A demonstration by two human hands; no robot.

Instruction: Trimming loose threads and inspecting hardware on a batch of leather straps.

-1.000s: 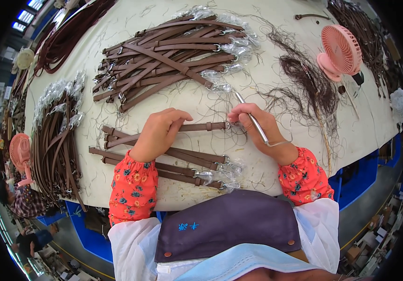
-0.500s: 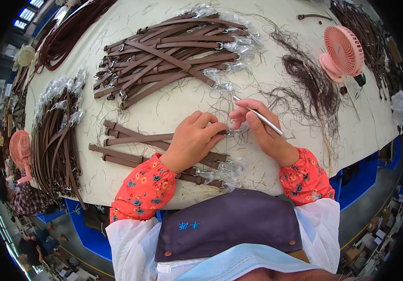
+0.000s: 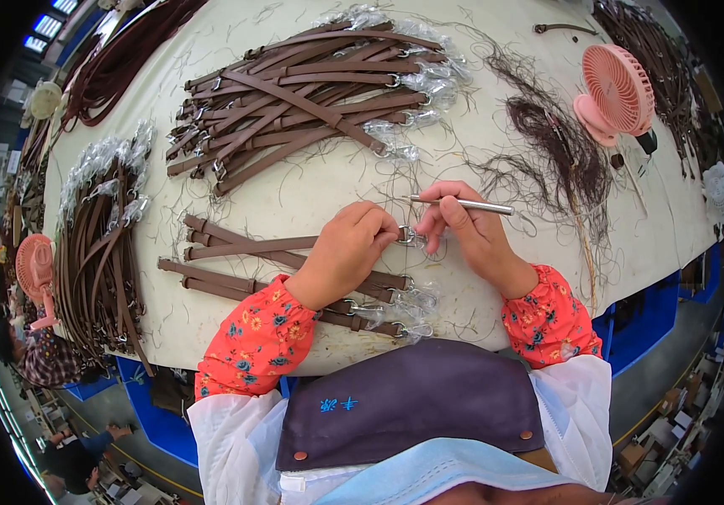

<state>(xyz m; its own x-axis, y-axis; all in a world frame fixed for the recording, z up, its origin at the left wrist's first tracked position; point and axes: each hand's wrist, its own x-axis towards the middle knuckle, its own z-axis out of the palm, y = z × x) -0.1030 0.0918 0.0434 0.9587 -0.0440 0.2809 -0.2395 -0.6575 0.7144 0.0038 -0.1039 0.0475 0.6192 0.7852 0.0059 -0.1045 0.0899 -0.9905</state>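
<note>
**Strap pinched over a desk strewn with thread**

From my remote seat I see a pale desk (image 3: 665, 227) filling most of the view, its top scattered with curling thread ends and thickest at a dark tangle (image 3: 555, 143) on the right. My left hand (image 3: 341, 261) has its grip clamped on one strap (image 3: 278, 246), near the end with the metal ring. That strap lies at the desk's near middle, running left from under my fingers. My right hand (image 3: 475, 236) has its grip closed on a slim metal tool (image 3: 475, 205), fingertips just beside the ring; I cannot tell whether they touch it.

Beyond my hands lies a broad pile (image 3: 311, 93) of brown straps, with clear wrap (image 3: 433, 80) at the right ends. Another bundle (image 3: 105, 269) lies along the left edge. A pink fan (image 3: 610, 88) stands at the far right; a second fan (image 3: 36, 265) is at the left.

Below the desk edge I see blue bins (image 3: 648, 324) and grey floor with a yellow line. A person in plaid (image 3: 46, 358) is off to the left, another in dark clothes (image 3: 76, 463) below. Boxes (image 3: 677, 404) crowd the right rim.
</note>
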